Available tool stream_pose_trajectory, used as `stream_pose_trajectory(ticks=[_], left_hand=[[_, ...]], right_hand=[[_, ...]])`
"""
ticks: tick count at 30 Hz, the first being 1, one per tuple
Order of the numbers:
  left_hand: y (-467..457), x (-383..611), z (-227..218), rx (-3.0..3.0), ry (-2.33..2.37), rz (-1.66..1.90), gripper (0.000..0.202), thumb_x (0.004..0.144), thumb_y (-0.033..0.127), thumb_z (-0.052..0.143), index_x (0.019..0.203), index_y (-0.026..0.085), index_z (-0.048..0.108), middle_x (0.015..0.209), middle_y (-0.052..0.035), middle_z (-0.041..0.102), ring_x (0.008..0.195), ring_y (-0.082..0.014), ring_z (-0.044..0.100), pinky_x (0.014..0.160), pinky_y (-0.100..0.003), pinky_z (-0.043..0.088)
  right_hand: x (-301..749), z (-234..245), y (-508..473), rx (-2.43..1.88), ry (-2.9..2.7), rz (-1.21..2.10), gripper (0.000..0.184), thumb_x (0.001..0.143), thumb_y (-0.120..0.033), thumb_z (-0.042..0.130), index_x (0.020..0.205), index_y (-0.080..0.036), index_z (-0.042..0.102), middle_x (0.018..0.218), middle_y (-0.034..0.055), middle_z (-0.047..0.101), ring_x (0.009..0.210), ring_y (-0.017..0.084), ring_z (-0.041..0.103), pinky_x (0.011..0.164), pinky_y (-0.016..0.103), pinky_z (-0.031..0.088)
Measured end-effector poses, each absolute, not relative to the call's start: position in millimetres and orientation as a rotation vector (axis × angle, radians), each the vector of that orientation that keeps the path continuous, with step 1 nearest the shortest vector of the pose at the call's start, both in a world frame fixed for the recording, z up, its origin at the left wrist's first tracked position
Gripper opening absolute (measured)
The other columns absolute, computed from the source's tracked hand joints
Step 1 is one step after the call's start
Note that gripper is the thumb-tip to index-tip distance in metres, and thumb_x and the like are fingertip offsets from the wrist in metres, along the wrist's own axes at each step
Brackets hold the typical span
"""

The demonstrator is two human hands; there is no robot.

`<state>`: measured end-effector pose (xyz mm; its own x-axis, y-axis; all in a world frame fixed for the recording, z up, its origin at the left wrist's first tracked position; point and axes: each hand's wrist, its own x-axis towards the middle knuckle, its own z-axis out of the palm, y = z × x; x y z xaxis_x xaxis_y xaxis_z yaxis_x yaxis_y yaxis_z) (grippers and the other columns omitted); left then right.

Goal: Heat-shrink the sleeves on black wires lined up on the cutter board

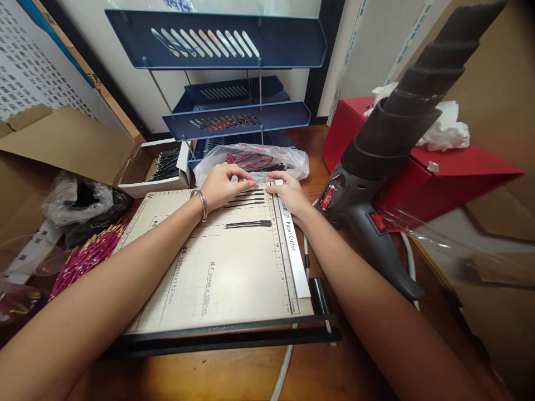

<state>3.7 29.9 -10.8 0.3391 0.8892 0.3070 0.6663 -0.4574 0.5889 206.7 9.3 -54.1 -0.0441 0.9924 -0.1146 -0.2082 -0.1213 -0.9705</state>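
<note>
A cream paper cutter board (246, 273) printed with grids and a ruler lies in front of me. Short, thin black strips (248, 224) are laid across it, several grouped below my fingers. My left hand (228, 186), with a silver bangle at the wrist, is over the far edge, thumb and fingertips pinched together. Whatever it grips is too small to make out. Facing it at the far right corner, my right hand (288, 194) has its thumb and fingers bent toward the left fingertips. Any item between them cannot be made out. A white strip labelled Paper Cutter (295, 256) runs along the board's right side.
Behind the board are a plastic bag (254, 159) and a blue tiered rack (238, 120). A heat gun (376, 161) stands at right before a red box (455, 172). Left are a white box of black pieces (165, 164), magenta strands (87, 256) and a cardboard box (71, 136).
</note>
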Motion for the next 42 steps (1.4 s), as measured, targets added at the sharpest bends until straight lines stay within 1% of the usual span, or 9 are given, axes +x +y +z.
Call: stream_pose_trajectory(ticks=[4,6,12,16,20,25,34,39,42], left_hand=[[32.2,3.3,-11.6,2.195,1.345,0.827,0.030,0.082,0.050,0.081,0.086,0.022,0.088,0.082,-0.0050,0.078,0.078,-0.0205,0.058,0.079,-0.037,0.047],[31.9,2.9,-11.7,2.173,1.340,0.802,0.029,0.082,0.049,0.082,0.087,0.021,0.088,0.081,-0.0048,0.078,0.077,-0.0200,0.058,0.076,-0.036,0.047],[31.0,4.7,-11.1,2.190,1.321,0.781,0.024,0.081,0.045,0.082,0.082,0.023,0.089,0.078,-0.0043,0.078,0.080,-0.0214,0.061,0.082,-0.037,0.049],[30.5,5.4,-10.9,2.177,1.321,0.774,0.025,0.081,0.046,0.081,0.081,0.022,0.089,0.078,-0.0047,0.077,0.079,-0.0214,0.060,0.081,-0.037,0.050],[30.6,5.4,-11.5,2.171,1.319,0.783,0.026,0.080,0.047,0.082,0.081,0.022,0.089,0.075,-0.0044,0.076,0.079,-0.0217,0.061,0.081,-0.037,0.050],[32.2,4.8,-13.4,2.178,1.318,0.771,0.024,0.081,0.045,0.082,0.081,0.022,0.088,0.074,-0.0042,0.075,0.079,-0.0216,0.061,0.082,-0.037,0.050],[33.3,5.6,-15.1,2.153,1.333,0.747,0.028,0.080,0.047,0.081,0.083,0.020,0.088,0.080,-0.0055,0.078,0.080,-0.0207,0.062,0.082,-0.035,0.046],[33.5,5.9,-15.3,2.155,1.335,0.744,0.028,0.081,0.046,0.081,0.083,0.019,0.088,0.081,-0.0056,0.078,0.080,-0.0202,0.062,0.081,-0.034,0.045],[33.4,6.3,-15.5,2.159,1.335,0.753,0.027,0.081,0.045,0.081,0.083,0.019,0.089,0.081,-0.0052,0.078,0.078,-0.0193,0.060,0.079,-0.033,0.045]], right_hand=[[208.5,-56.3,9.9,-1.115,-1.038,1.404,0.060,0.052,-0.031,0.077,0.111,-0.024,0.065,0.124,0.0075,0.069,0.106,0.028,0.068,0.113,0.054,0.053],[209.4,-57.8,10.6,-1.114,-1.066,1.381,0.061,0.052,-0.033,0.077,0.111,-0.023,0.065,0.123,0.0077,0.069,0.107,0.028,0.068,0.112,0.052,0.052],[210.6,-61.8,13.2,-1.111,-1.118,1.364,0.062,0.054,-0.037,0.078,0.112,-0.024,0.065,0.120,0.0069,0.069,0.107,0.027,0.067,0.108,0.050,0.052],[209.8,-62.1,13.8,-1.103,-1.073,1.370,0.062,0.052,-0.037,0.081,0.111,-0.024,0.065,0.116,0.0054,0.070,0.106,0.027,0.068,0.111,0.052,0.052],[210.1,-62.5,13.8,-1.116,-1.092,1.365,0.062,0.053,-0.038,0.082,0.111,-0.024,0.065,0.117,0.0059,0.070,0.106,0.028,0.068,0.110,0.052,0.053],[211.4,-63.2,14.0,-1.113,-1.116,1.362,0.060,0.055,-0.036,0.081,0.111,-0.025,0.065,0.119,0.0061,0.071,0.108,0.028,0.069,0.109,0.052,0.053],[210.8,-58.3,10.8,-1.118,-1.066,1.369,0.056,0.054,-0.031,0.083,0.108,-0.024,0.067,0.110,0.0019,0.071,0.101,0.025,0.068,0.104,0.047,0.054],[209.7,-55.6,8.9,-1.121,-1.040,1.367,0.054,0.054,-0.028,0.083,0.105,-0.023,0.068,0.106,0.0012,0.070,0.096,0.024,0.067,0.101,0.047,0.054],[209.5,-55.5,9.0,-1.113,-1.039,1.375,0.053,0.054,-0.027,0.082,0.105,-0.023,0.068,0.106,0.0013,0.070,0.097,0.023,0.067,0.104,0.047,0.054]])
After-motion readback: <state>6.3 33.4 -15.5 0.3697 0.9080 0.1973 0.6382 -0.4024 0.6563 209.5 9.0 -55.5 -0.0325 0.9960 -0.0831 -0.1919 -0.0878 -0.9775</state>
